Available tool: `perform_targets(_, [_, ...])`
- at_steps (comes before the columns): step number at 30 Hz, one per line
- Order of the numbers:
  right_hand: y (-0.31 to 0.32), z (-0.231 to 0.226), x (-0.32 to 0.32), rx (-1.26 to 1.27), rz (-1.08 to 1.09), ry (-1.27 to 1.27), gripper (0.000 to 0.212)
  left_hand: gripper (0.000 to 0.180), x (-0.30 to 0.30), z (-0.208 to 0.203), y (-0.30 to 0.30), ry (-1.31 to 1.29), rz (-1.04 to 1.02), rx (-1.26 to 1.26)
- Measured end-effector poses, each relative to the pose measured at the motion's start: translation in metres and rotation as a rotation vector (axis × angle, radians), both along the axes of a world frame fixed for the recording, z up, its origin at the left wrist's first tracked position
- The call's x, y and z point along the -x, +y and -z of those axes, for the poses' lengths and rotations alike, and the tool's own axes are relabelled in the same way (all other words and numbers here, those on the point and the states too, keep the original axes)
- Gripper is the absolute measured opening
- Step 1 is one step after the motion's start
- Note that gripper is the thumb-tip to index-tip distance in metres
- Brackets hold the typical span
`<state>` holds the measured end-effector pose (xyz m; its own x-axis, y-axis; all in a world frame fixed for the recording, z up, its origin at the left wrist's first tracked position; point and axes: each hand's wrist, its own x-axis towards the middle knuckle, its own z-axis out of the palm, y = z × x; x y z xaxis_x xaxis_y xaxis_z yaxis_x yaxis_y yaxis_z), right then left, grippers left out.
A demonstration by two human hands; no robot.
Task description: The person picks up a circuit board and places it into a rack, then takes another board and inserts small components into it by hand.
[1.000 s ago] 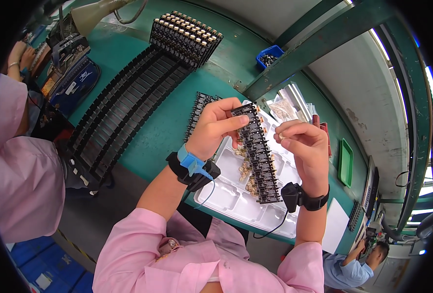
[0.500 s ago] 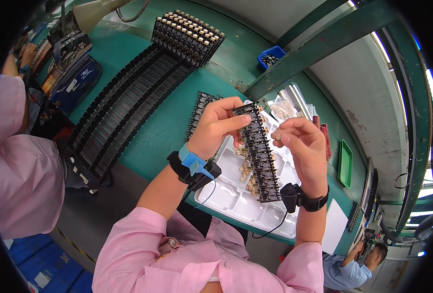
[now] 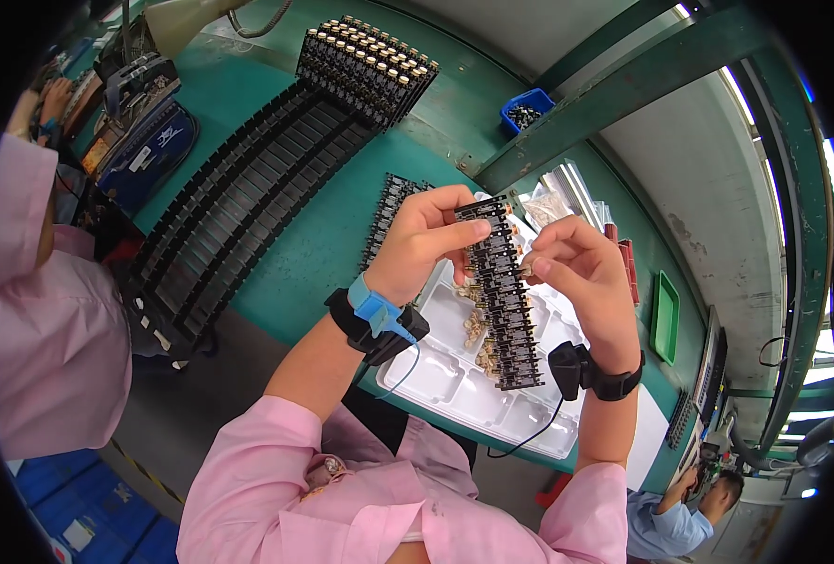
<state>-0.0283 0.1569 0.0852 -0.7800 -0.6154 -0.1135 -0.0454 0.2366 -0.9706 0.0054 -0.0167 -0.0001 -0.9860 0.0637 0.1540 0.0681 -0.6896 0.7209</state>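
My left hand [image 3: 424, 242] grips the upper end of a long black circuit board panel [image 3: 508, 310], thumb on its face. The panel hangs tilted over a white compartment tray [image 3: 424, 374]. Along its right edge, near the top, sit a few small copper-coloured parts. My right hand [image 3: 588, 287] pinches a small pale metallic part [image 3: 528, 268] against that right edge; the fingers partly hide it. Behind the panel, loose small brass-coloured parts [image 3: 474, 329] lie in the tray's compartments. Another black circuit board panel [image 3: 386, 214] lies on the bench beyond my left wrist.
A long black slotted rack [image 3: 248, 211] stretches across the green bench at left, upright boards with pale round tops [image 3: 370, 70] at its far end. Further off are a blue bin [image 3: 524, 113] of small parts, a green tray [image 3: 664, 317] and a metal post. Co-workers sit left and far right.
My right hand has brought the small part leftward and slightly down, from just off the panel to its right edge. My left hand and the panel have barely moved.
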Motion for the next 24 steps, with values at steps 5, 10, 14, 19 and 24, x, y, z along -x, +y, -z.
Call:
perform_targets(5, [-0.0007, -0.0018, 0.0002, 0.008, -0.011, -0.008, 0.016, 0.008, -0.0004, -0.0003, 0.0002, -0.006, 0.003, -0.005])
perform_targets(10, [-0.0026, -0.0032, -0.0003, -0.021, -0.018, 0.044, 0.019, 0.008, -0.0001, 0.0004, 0.0004, 0.009, 0.0, 0.006])
perform_targets(14, [-0.0055, -0.0048, -0.003, -0.1, -0.009, 0.109, 0.019, 0.008, 0.0001, 0.0007, 0.0007, 0.001, -0.014, 0.025])
perform_targets(19, [-0.0062, -0.0025, -0.0059, -0.154, 0.025, 0.208, 0.016, 0.009, 0.0013, 0.0002, 0.0016, 0.006, -0.042, 0.052])
perform_targets(24, [-0.0009, 0.0029, -0.0031, -0.044, 0.068, 0.093, 0.014, 0.011, 0.002, 0.005, -0.0034, 0.028, -0.039, 0.049])
